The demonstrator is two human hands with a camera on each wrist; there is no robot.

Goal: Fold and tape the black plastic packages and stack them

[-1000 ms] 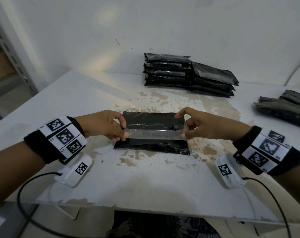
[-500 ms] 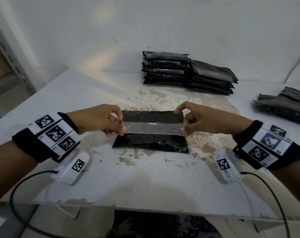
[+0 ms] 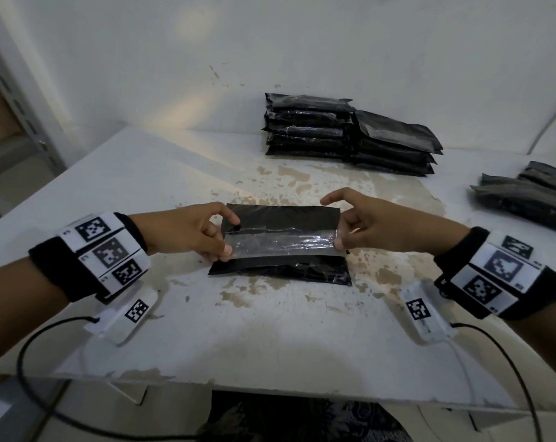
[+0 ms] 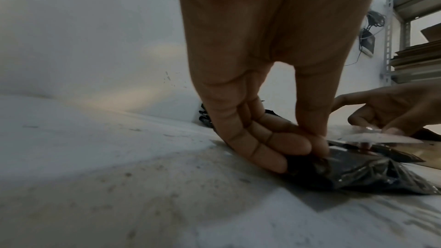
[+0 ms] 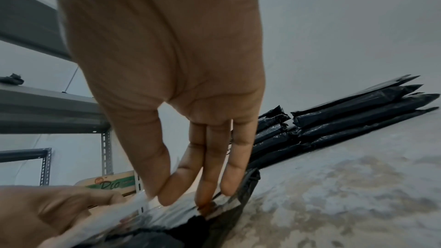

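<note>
A folded black plastic package (image 3: 279, 269) lies in the middle of the white table (image 3: 270, 339). A strip of clear tape (image 3: 281, 245) stretches across it, just above its folded flap. My left hand (image 3: 220, 244) pinches the tape's left end between thumb and fingers, and those fingers touch the package (image 4: 353, 173) in the left wrist view. My right hand (image 3: 342, 237) pinches the tape's right end (image 5: 181, 212). Against the back wall stand two stacks of black packages (image 3: 343, 135).
More black packages (image 3: 531, 199) lie at the table's right edge. A grey metal shelf rack (image 3: 18, 122) stands to the left. Cables hang from both wrist devices over the table's near edge (image 3: 270, 387).
Both hands have carried the stretched tape slightly toward the package's far flap and lower onto it. The package has stayed in place.
</note>
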